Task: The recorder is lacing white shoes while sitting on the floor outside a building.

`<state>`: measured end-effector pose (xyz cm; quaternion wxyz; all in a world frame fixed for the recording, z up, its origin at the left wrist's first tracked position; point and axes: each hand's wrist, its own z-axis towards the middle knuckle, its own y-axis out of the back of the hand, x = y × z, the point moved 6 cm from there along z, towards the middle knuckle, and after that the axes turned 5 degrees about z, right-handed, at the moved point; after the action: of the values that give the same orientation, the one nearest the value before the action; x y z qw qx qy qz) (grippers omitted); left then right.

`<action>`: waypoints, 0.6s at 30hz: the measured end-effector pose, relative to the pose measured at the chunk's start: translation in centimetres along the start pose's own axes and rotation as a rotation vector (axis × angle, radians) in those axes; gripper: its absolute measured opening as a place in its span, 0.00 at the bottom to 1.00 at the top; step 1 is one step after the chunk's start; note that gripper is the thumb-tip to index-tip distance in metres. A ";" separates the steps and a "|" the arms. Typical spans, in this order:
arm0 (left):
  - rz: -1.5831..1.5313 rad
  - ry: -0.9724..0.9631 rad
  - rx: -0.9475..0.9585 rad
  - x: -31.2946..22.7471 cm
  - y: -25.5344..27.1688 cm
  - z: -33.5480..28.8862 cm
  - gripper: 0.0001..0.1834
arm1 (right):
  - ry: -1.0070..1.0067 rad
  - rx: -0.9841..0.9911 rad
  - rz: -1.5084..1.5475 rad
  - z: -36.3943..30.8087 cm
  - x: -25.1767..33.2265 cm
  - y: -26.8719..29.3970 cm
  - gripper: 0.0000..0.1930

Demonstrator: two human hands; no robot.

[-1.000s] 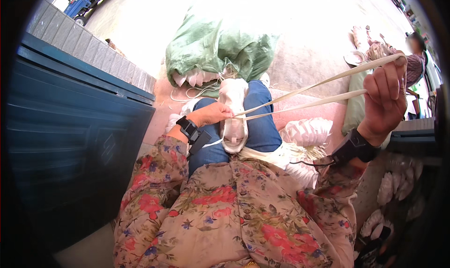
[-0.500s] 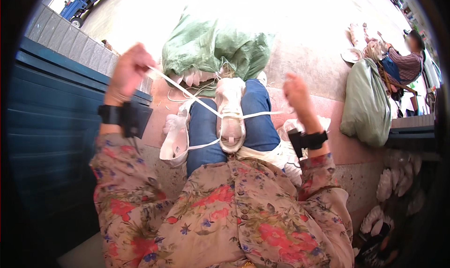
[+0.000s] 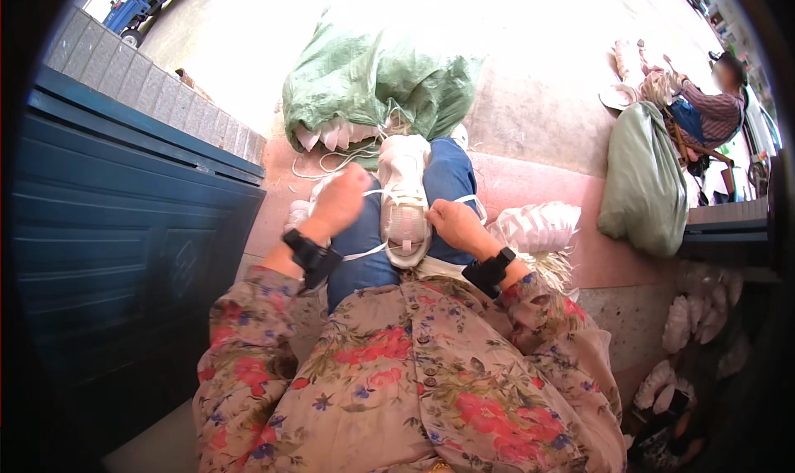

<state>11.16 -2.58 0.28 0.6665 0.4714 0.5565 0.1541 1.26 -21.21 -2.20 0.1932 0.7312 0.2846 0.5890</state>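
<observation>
A white sneaker (image 3: 405,198) lies lengthwise on my blue-trousered lap (image 3: 451,175), toe pointing away. My left hand (image 3: 339,200) is closed on a white shoelace (image 3: 377,193) just left of the shoe. My right hand (image 3: 455,225) rests at the shoe's right side, fingers pinched on the lace at the eyelets. Both wrists carry black bands. A lace loop hangs over my right knee.
A green sack (image 3: 373,84) full of white shoes lies open beyond my knees. A stack of white shoes (image 3: 538,225) sits at my right, more by the lower right. Dark blue panel (image 3: 124,225) on the left. Another person (image 3: 712,109) sits by a green bag (image 3: 642,175) far right.
Earlier my right hand pulled the laces far up and right, then my left hand drew them up and left. Now both hands have come back down to the shoe.
</observation>
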 end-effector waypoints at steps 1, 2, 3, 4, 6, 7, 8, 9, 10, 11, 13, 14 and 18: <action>0.097 -0.096 0.056 -1.4 -1.8 -0.3 0.10 | -0.001 0.015 -0.011 -0.3 0.1 -0.1 0.13; 0.180 -0.219 0.091 -2.9 -3.1 -0.7 0.10 | 0.017 -0.005 0.007 -0.5 0.4 0.0 0.13; 0.179 -0.218 0.092 -3.6 -3.8 -1.1 0.10 | 0.011 -0.012 0.022 -0.6 0.4 0.0 0.13; 0.184 -0.167 0.122 -4.0 -4.4 -1.5 0.09 | 0.033 -0.023 0.027 -0.8 0.6 0.1 0.13; 0.191 -0.113 0.153 -5.0 -4.9 -2.1 0.08 | 0.009 -0.037 0.030 -0.8 0.6 0.2 0.13; 0.296 -0.080 0.155 -5.2 -4.9 -2.3 0.08 | 0.038 -0.034 0.039 -0.9 0.7 0.2 0.13; 0.392 -0.052 0.154 -5.4 -4.7 -2.4 0.08 | 0.052 -0.031 0.047 -0.8 0.8 0.2 0.13; 0.402 -0.044 0.157 -5.6 -4.6 -2.4 0.08 | 0.033 -0.034 0.047 -0.8 0.6 0.2 0.13; 0.434 -0.080 0.155 -5.9 -4.6 -2.5 0.07 | 0.063 -0.027 0.055 -0.8 0.7 0.2 0.13; 0.455 -0.104 0.168 -6.2 -4.6 -2.5 0.06 | 0.061 -0.029 0.054 -0.8 0.6 0.2 0.13; 0.481 -0.119 0.184 -6.2 -4.7 -2.6 0.05 | 0.055 -0.033 0.053 -0.8 0.4 0.2 0.13; 0.496 -0.121 0.212 -6.1 -4.9 -2.6 0.05 | 0.050 -0.031 0.054 -0.8 0.3 0.2 0.13; 0.496 -0.157 0.207 -5.3 -5.2 -2.4 0.06 | 0.019 -0.014 0.031 -0.7 0.1 0.1 0.13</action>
<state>5.60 -8.00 -0.54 0.5978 0.6693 0.3837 0.2177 0.59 -21.29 -1.92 0.1862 0.7285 0.2709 0.6010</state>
